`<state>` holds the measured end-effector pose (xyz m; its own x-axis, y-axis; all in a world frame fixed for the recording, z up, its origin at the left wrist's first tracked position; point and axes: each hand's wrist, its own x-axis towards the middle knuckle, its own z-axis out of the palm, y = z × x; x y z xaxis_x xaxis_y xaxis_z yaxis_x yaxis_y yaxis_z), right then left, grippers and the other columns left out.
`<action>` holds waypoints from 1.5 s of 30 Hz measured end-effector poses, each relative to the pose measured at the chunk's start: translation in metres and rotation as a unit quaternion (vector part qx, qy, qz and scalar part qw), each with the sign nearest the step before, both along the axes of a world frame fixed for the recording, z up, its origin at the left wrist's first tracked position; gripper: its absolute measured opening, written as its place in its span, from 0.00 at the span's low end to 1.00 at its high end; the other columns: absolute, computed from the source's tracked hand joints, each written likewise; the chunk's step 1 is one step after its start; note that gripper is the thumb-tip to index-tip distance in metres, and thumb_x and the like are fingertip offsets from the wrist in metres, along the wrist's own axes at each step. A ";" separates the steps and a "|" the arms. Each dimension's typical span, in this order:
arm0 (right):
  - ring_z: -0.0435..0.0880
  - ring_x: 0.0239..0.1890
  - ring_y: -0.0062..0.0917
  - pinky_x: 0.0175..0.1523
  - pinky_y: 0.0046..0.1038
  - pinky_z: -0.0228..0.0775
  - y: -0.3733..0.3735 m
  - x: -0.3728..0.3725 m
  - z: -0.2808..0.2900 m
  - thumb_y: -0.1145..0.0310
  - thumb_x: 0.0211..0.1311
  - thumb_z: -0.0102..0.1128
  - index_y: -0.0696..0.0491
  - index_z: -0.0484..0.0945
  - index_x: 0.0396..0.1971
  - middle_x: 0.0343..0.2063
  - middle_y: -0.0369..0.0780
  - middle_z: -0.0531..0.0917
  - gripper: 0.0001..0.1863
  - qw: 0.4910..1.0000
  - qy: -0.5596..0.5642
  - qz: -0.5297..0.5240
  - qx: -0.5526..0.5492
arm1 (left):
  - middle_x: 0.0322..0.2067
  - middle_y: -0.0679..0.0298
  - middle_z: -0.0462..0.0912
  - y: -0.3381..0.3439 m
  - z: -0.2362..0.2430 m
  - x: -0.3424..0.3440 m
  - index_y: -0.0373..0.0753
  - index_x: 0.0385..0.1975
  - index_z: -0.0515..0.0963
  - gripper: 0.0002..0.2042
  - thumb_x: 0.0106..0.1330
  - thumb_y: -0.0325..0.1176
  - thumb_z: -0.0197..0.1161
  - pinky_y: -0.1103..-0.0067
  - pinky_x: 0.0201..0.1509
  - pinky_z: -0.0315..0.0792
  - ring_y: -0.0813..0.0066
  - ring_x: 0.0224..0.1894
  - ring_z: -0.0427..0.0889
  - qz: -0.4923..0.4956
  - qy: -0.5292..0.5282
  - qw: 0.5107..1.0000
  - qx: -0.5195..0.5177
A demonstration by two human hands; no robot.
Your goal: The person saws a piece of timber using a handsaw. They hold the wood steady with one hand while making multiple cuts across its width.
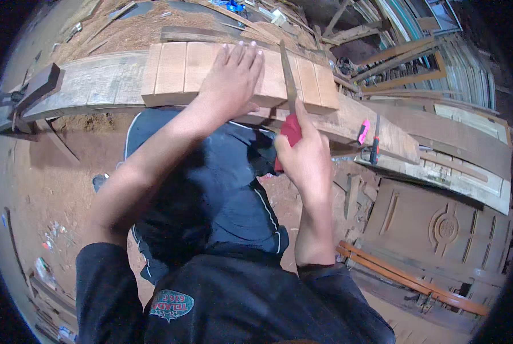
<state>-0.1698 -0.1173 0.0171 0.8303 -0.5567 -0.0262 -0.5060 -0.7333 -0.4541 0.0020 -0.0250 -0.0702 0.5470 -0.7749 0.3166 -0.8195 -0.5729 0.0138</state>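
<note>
A thick block of wood [170, 67] with several cross cuts or lines lies along a long wooden beam [104, 80]. My left hand [233, 77] rests flat on top of the block with its fingers stretched out. My right hand [307, 146] is wrapped round the red handle of a handsaw [289, 73]. The saw's narrow blade points away from me and lies across the block, to the right of my left hand. Whether its teeth sit inside a cut cannot be made out.
On the beam's right part lie a pink marker-like tool [363, 132] and a thin tool with a red and black handle [375, 150]. A dark clamp-like piece [37, 92] stands at the left end. Carved door panels [440, 226] and stacked boards [463, 74] fill the right; sawdust covers the far ground.
</note>
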 end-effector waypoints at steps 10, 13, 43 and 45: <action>0.87 0.36 0.54 0.48 0.49 0.79 0.021 -0.074 0.006 0.69 0.55 0.61 0.56 0.62 0.74 0.30 0.59 0.85 0.42 0.998 -0.005 0.034 0.048 | 0.74 0.45 0.60 0.001 -0.002 -0.003 0.30 0.73 0.59 0.55 0.52 0.60 0.75 0.53 0.78 0.54 0.47 0.77 0.59 -0.002 -0.005 1.000 -0.001; 0.87 0.35 0.53 0.48 0.48 0.79 0.005 -0.034 0.001 0.69 0.54 0.61 0.56 0.62 0.74 0.30 0.59 0.84 0.43 0.999 0.020 0.021 0.027 | 0.74 0.45 0.60 -0.001 -0.002 -0.003 0.31 0.74 0.58 0.55 0.52 0.61 0.75 0.53 0.78 0.54 0.47 0.76 0.59 -0.011 -0.018 1.000 0.011; 0.85 0.39 0.56 0.49 0.51 0.77 -0.015 -0.034 -0.003 0.70 0.55 0.60 0.53 0.61 0.75 0.34 0.58 0.85 0.42 0.997 -0.005 0.032 0.068 | 0.70 0.47 0.67 -0.008 0.025 0.036 0.31 0.70 0.66 0.58 0.49 0.78 0.64 0.53 0.72 0.60 0.43 0.70 0.67 -0.096 0.062 0.993 0.029; 0.86 0.40 0.55 0.49 0.51 0.78 -0.018 -0.023 -0.004 0.68 0.56 0.59 0.53 0.61 0.74 0.35 0.59 0.85 0.41 0.998 -0.015 0.021 0.063 | 0.70 0.47 0.67 -0.008 0.018 0.036 0.32 0.70 0.65 0.58 0.48 0.75 0.68 0.53 0.73 0.60 0.43 0.70 0.66 -0.118 0.064 0.991 0.000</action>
